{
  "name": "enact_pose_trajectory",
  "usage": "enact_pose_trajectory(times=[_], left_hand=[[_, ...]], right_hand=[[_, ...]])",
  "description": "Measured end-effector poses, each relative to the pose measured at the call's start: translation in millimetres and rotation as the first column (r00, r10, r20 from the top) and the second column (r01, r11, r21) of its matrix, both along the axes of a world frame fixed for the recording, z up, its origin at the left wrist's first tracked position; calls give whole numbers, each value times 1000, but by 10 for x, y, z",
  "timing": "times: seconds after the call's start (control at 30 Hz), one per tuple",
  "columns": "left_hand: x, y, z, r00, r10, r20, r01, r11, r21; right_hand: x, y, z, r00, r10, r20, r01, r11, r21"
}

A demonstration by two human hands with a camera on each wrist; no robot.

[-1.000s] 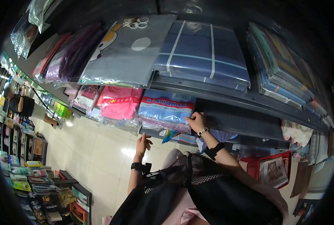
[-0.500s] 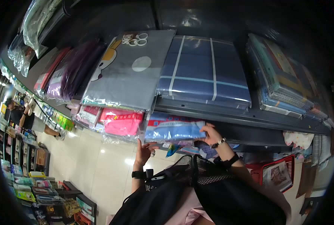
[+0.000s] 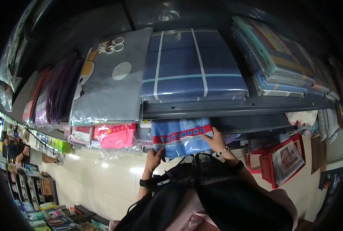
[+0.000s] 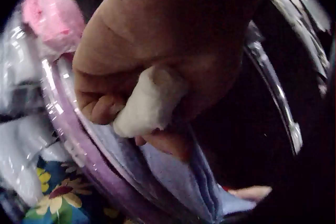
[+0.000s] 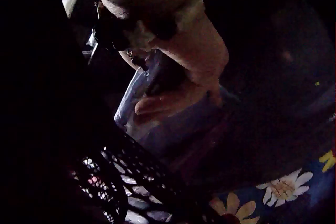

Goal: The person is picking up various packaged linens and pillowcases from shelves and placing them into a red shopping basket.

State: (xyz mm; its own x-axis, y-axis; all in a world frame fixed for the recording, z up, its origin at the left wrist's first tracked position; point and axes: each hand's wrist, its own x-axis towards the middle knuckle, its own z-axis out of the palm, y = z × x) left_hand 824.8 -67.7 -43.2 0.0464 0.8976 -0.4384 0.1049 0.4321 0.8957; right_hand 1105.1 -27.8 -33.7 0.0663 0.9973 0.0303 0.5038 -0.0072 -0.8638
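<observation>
At the left, a pink folded textile in a clear plastic bag [image 3: 117,136] stays on the lower shelf, just as before. Next along, the left hand [image 3: 154,159], which hung free beneath the shelf edge a second ago, now grips the lower left corner of the light-blue folded textile in clear plastic with a red printed band [image 3: 182,134], thumb on its front; the left wrist view shows a white tubular wrapping [image 4: 149,103] on one finger. That blue package has come forward from its place on the shelf and is tilted up between both hands; whether its far edge touches the shelf is hidden. The right hand [image 3: 217,141], at its right edge throughout, pinches it there. Two hands now share the hold, which I judge makes handling steadier. Farther right, a red plastic basket [image 3: 267,169] stands well apart.
</observation>
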Motion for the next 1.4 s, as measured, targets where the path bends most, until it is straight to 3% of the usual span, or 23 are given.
enact_pose_trajectory(times=[0.07,0.1,0.23,0.33,0.4,0.47,0.8,0.87,0.97,1.17,1.27,1.33,1.4], left_hand=[[53,-55,162,895,-57,-442,174,957,231],[79,-85,289,816,-63,-575,242,940,240],[84,-232,536,614,-24,-789,465,819,337],[45,-362,640,562,-10,-827,525,777,347],[2,-401,606,620,19,-784,518,741,428],[-15,-429,613,666,28,-746,509,714,481],[-226,-487,588,727,102,-679,520,564,641],[-235,-495,630,729,77,-680,536,553,638],[-266,-561,652,737,40,-675,549,549,631],[-289,-618,578,762,-39,-646,572,509,644],[-204,-540,479,769,-71,-635,600,423,679],[-79,-506,493,763,-122,-635,624,398,673],[83,-458,505,750,-173,-638,650,366,666]], right_hand=[[-103,-122,328,999,-38,3,38,999,-12],[-146,-173,453,1000,-5,15,6,999,-34],[-221,-437,676,996,85,4,-85,996,-7],[-267,-606,726,996,83,-28,-82,996,27],[-276,-676,767,996,86,-37,-83,993,87],[-278,-748,840,996,84,11,-84,996,-21],[-516,-963,907,997,1,82,-20,973,232],[-574,-1039,917,996,-16,88,-9,962,274],[-635,-1193,928,994,-74,84,58,981,184],[-710,-1447,891,983,-163,88,135,957,257],[-692,-1574,919,964,-257,73,227,931,285],[-633,-1669,1017,945,-321,55,310,938,156],[-519,-1749,1056,928,-364,74,349,922,166]])
